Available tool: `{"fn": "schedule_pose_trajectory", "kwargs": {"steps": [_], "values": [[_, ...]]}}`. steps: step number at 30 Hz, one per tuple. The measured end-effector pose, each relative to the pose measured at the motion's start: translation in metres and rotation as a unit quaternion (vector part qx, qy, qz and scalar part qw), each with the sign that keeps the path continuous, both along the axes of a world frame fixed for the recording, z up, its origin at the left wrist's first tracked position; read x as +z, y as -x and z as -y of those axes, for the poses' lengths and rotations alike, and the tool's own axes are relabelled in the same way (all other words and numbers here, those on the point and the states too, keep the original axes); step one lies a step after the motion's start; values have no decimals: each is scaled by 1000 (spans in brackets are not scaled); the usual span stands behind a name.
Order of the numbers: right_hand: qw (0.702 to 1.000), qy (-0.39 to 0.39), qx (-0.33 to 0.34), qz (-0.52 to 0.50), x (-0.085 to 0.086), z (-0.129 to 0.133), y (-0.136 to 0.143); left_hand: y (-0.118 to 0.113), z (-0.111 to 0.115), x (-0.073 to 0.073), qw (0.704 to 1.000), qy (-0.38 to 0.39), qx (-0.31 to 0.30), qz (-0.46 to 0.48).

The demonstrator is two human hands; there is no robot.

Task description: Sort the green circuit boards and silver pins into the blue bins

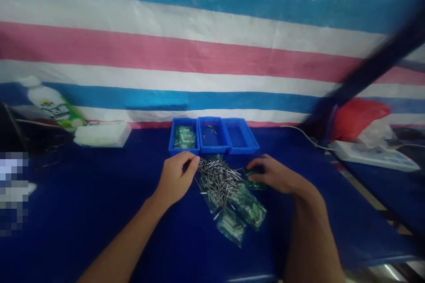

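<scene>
A heap of thin metal pins lies on the blue table, partly on top of green-tinted plastic bags. At the heap's upper left edge is my left hand, thumb and forefinger pinched together; whatever is between the tips is too small to make out. My right hand is on the right side of the heap, its fingers curled around the edge of a small green plastic bag. Another filled bag lies at the near end of the heap.
Three blue trays stand side by side behind the heap: the left tray holds green packets, the middle tray a few pins. A tissue pack and a bottle are at left, a power strip and red bag at right.
</scene>
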State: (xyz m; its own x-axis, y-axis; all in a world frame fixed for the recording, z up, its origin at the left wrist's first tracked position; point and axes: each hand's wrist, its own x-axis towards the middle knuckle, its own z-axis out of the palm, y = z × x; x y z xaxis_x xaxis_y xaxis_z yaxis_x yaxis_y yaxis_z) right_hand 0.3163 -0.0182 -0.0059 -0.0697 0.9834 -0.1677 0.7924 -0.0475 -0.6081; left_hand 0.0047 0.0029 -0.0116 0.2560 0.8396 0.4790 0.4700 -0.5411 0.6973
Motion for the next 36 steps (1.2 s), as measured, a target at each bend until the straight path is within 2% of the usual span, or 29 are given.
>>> {"fn": "schedule_pose_trajectory", "kwargs": {"steps": [6,10,12,14,17,20,23,25,31,36], "values": [[999,2,-32,-38,-5,-1,-9,-2,2,2,1000,-1,-15,-6],[988,-44,-20,-144,15,9,-9,-3,5,2,999,11,-51,8],[970,-84,-17,-227,31,15,1,-3,6,1,994,32,-99,21],[938,-119,-6,-325,46,15,20,-2,7,1,986,53,-155,28],[903,-114,65,-410,55,3,60,-2,7,1,977,80,-192,42],[893,-79,106,-431,46,-16,101,-4,6,2,979,112,-159,59],[866,-71,95,-486,29,-27,124,-5,2,2,981,148,-92,89],[861,-69,79,-498,19,-27,128,-4,0,2,977,165,-64,115],[893,-94,27,-439,8,-18,128,2,-5,2,980,163,-55,97],[862,-113,-44,-492,9,-16,136,7,-7,4,960,211,-73,170]]}}
